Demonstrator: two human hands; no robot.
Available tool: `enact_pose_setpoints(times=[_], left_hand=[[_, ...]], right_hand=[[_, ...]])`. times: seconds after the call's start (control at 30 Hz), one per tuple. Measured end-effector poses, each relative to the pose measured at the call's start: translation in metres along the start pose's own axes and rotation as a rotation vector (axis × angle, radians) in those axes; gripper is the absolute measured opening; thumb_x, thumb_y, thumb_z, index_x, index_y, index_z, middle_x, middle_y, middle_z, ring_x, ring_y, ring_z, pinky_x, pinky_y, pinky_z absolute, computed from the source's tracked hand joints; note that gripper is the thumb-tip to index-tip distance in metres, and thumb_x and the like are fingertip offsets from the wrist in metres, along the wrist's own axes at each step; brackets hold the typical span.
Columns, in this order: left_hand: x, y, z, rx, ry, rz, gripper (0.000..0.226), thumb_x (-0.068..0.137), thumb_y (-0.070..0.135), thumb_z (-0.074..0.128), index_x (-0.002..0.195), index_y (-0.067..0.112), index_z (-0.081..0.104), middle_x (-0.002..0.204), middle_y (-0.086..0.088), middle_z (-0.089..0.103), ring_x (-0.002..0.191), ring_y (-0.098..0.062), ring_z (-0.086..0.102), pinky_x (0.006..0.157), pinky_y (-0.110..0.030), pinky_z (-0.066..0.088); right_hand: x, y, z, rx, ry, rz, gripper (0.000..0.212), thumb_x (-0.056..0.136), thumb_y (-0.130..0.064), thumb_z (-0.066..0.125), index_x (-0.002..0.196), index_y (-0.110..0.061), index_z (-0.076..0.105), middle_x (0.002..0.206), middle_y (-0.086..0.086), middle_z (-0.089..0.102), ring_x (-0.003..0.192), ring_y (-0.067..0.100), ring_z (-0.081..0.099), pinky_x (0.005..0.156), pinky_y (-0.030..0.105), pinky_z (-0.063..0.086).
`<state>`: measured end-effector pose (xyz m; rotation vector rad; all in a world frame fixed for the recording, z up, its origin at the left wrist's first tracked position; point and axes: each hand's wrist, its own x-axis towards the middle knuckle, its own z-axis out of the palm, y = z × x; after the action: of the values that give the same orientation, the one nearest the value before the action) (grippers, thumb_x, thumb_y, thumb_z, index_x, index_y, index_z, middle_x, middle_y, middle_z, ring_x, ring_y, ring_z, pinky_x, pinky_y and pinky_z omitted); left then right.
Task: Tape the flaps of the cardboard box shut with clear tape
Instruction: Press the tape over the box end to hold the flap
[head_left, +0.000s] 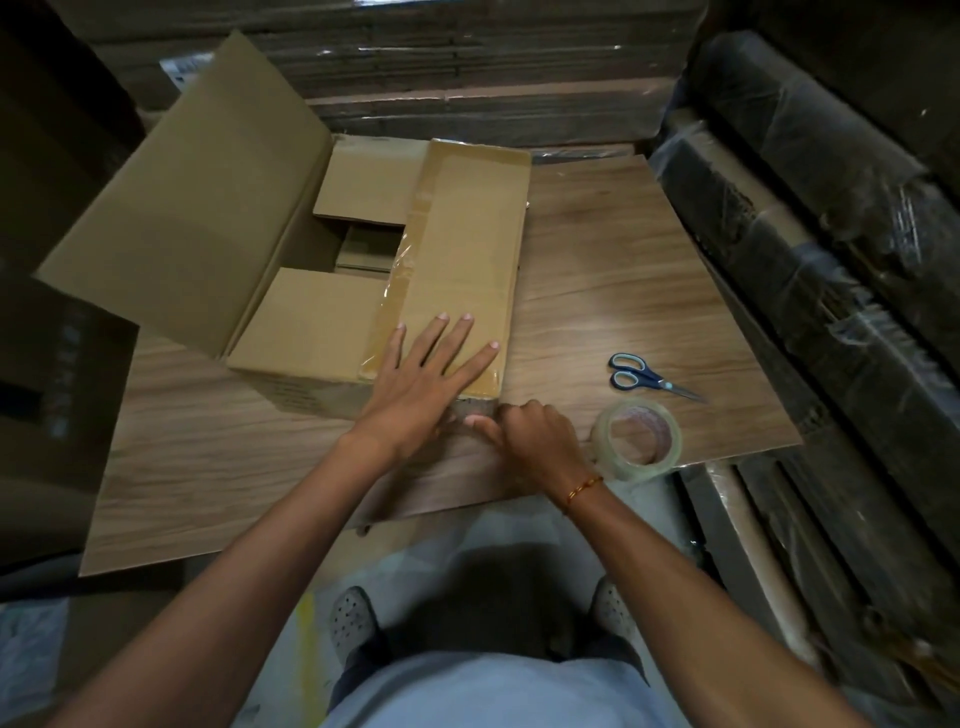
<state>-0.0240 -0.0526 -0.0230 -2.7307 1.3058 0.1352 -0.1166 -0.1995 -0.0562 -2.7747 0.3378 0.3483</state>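
Cardboard, a brown box (363, 291) on the wooden bench (623, 291), has one long flap down under the flat, released left hand (426, 374) while the clenched right hand (535, 441) presses tape onto its near corner (apparently), so closing the upright flap comes next.

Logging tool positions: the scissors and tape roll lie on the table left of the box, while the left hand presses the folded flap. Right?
Not quite. The head view shows the scissors and tape roll on the table right of the box. The left hand does press the folded flap.
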Motion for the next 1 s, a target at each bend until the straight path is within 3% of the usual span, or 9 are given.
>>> enact_pose_setpoints(times=[0.13, 0.23, 0.37, 0.53, 0.77, 0.9, 1.0], left_hand=[[0.0, -0.001, 0.0, 0.006, 0.012, 0.005, 0.098, 0.09, 0.02, 0.062, 0.155, 0.039, -0.009, 0.167, -0.003, -0.014, 0.154, -0.03, -0.01, 0.12, -0.059, 0.005], [0.0, -0.001, 0.002, 0.008, 0.017, 0.003, 0.101, 0.089, 0.015, 0.062, 0.154, 0.04, -0.01, 0.167, -0.003, -0.014, 0.154, -0.029, -0.009, 0.12, -0.058, 0.005], [-0.001, -0.001, 0.002, 0.007, 0.02, -0.006, 0.102, 0.088, 0.013, 0.062, 0.154, 0.04, -0.009, 0.167, -0.002, -0.013, 0.154, -0.028, -0.009, 0.121, -0.058, 0.005], [-0.001, 0.0, 0.001, -0.005, 0.012, -0.008, 0.101, 0.089, 0.018, 0.064, 0.154, 0.041, -0.01, 0.167, -0.002, -0.014, 0.154, -0.028, -0.01, 0.121, -0.058, 0.005], [-0.003, 0.0, 0.001, -0.007, 0.019, -0.003, 0.101, 0.087, 0.012, 0.06, 0.154, 0.041, -0.01, 0.167, -0.002, -0.014, 0.154, -0.028, -0.01, 0.121, -0.057, 0.004], [-0.002, -0.001, 0.001, -0.015, 0.019, -0.007, 0.103, 0.087, 0.01, 0.061, 0.154, 0.04, -0.011, 0.167, -0.002, -0.016, 0.154, -0.028, -0.011, 0.121, -0.057, 0.002], [-0.002, 0.001, 0.005, -0.014, 0.037, -0.014, 0.103, 0.088, 0.014, 0.062, 0.155, 0.035, -0.013, 0.167, -0.001, -0.015, 0.154, -0.027, -0.009, 0.121, -0.056, 0.003]], right_hand=[[0.017, 0.012, 0.002, 0.106, -0.094, 0.002, 0.057, 0.092, -0.065, 0.049, 0.094, -0.012, 0.068, 0.103, 0.021, 0.07, 0.104, 0.039, 0.06, 0.084, 0.041, 0.044], [0.02, 0.011, 0.014, 0.206, -0.07, 0.049, 0.049, 0.088, -0.064, 0.058, 0.089, -0.016, 0.067, 0.097, 0.017, 0.071, 0.102, 0.036, 0.061, 0.086, 0.042, 0.046], [0.019, 0.007, 0.029, 0.281, 0.006, 0.098, 0.055, 0.083, -0.071, 0.057, 0.087, -0.016, 0.066, 0.088, 0.012, 0.072, 0.093, 0.034, 0.067, 0.08, 0.041, 0.053], [0.003, -0.003, 0.001, 0.159, 0.069, 0.079, 0.049, 0.09, -0.057, 0.06, 0.104, -0.011, 0.067, 0.109, 0.021, 0.066, 0.105, 0.041, 0.06, 0.083, 0.04, 0.048], [-0.003, -0.005, -0.014, 0.089, 0.166, 0.037, 0.05, 0.09, -0.065, 0.054, 0.087, -0.017, 0.067, 0.091, 0.016, 0.071, 0.095, 0.04, 0.064, 0.074, 0.04, 0.048], [-0.008, -0.005, -0.021, 0.067, 0.181, 0.037, 0.05, 0.092, -0.064, 0.052, 0.093, -0.017, 0.066, 0.099, 0.019, 0.069, 0.098, 0.042, 0.063, 0.076, 0.041, 0.048], [-0.012, -0.005, -0.019, 0.091, 0.325, -0.029, 0.047, 0.088, -0.057, 0.063, 0.112, -0.018, 0.057, 0.111, 0.012, 0.065, 0.094, 0.039, 0.065, 0.068, 0.042, 0.05]])
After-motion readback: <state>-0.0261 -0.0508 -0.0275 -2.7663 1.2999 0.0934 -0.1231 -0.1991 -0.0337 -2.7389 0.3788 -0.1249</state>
